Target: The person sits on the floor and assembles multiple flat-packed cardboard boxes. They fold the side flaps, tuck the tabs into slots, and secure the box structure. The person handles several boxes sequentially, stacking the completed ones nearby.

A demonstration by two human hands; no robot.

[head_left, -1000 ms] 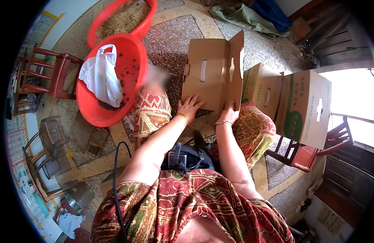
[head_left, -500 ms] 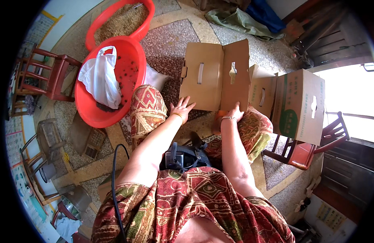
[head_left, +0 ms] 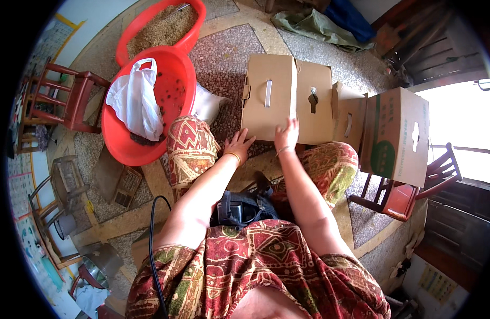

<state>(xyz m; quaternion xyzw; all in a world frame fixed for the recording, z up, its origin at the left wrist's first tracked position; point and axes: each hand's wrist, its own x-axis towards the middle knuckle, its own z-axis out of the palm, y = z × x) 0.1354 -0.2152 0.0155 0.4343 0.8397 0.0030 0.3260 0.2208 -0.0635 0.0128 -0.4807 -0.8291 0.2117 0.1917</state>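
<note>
Ahead of my knees stands a brown cardboard box (head_left: 269, 117). Its left panel carries a white plastic handle (head_left: 268, 93), and the right flap (head_left: 315, 87) has a keyhole-shaped cutout. My left hand (head_left: 237, 146) lies with spread fingers against the near left corner of the box. At the near edge, by the seam between panel and flap, my right hand (head_left: 286, 134) has its fingers stretched out and apart, touching or just over the cardboard. Neither hand grips anything.
Left of the box is a red basin (head_left: 186, 101) with a white plastic bag (head_left: 136, 101) and dark bits. Another red tub (head_left: 199, 26) holds grainy material. To the right, a large carton (head_left: 385, 138) rests on a red chair (head_left: 399, 202).
My right hand has moved left from the flap's near right corner to the seam. The raised right flap has gone down. My left hand has stayed near its corner.
</note>
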